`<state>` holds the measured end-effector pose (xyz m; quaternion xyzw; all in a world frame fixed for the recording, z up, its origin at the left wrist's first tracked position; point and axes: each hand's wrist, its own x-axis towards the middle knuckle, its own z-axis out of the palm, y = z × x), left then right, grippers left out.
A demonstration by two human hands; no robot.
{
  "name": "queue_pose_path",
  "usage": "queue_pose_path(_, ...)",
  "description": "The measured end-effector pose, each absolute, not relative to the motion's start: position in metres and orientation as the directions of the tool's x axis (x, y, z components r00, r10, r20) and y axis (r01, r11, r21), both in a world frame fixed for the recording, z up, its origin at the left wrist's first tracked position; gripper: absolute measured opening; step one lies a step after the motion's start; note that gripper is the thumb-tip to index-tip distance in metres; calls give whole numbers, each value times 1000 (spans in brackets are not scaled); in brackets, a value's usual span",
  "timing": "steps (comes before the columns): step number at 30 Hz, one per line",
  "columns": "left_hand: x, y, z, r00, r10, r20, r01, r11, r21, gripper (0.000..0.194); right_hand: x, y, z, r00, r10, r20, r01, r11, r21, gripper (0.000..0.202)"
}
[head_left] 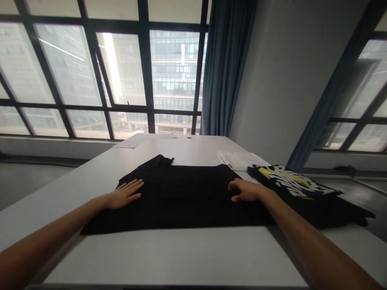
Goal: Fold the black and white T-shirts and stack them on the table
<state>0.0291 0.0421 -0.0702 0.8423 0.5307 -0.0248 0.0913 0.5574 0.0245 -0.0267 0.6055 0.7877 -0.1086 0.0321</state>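
Observation:
A black garment point(184, 197), shaped like a T-shirt, lies spread nearly flat across the white table point(181, 257). Its far edge has a raised corner at the left. My left hand point(125, 194) rests palm down on the garment's left part, fingers stretched out and holding nothing. On the right part, my right hand point(246, 190) touches the cloth with bent fingers. A gap shows between its thumb and forefinger, and no cloth is visibly gripped there. My right forearm crosses over the garment's near right corner.
At the right stands a pile of folded black clothes point(326, 207), topped by a piece with a white and yellow print point(298, 183). Behind it lies folded white cloth point(242, 160). Paper sheets point(131, 141) lie at the table's far left, before windows and a blue curtain point(225, 72).

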Motion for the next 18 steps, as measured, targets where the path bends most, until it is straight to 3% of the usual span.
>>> queue_pose_path(3,25,49,-45,466,860,-209,885,-453,107,72,555,35,-7,-248,911,-331,969,230,-94,49)
queue_pose_path(6,39,80,-21,388,920,-65,922,-385,45,59,545,63,4,-209,963,-170,978,206,-33,30)
queue_pose_path(8,54,107,-17,280,959,45,958,-282,41,55,539,85,2,-193,981,-24,981,193,6,29)
queue_pose_path(13,73,176,-37,76,995,69,989,-84,125,55,540,131,-20,-224,974,39,974,225,-23,50)
queue_pose_path(18,79,232,-50,-59,997,52,966,44,255,69,554,153,-26,-148,986,-82,989,149,4,78)
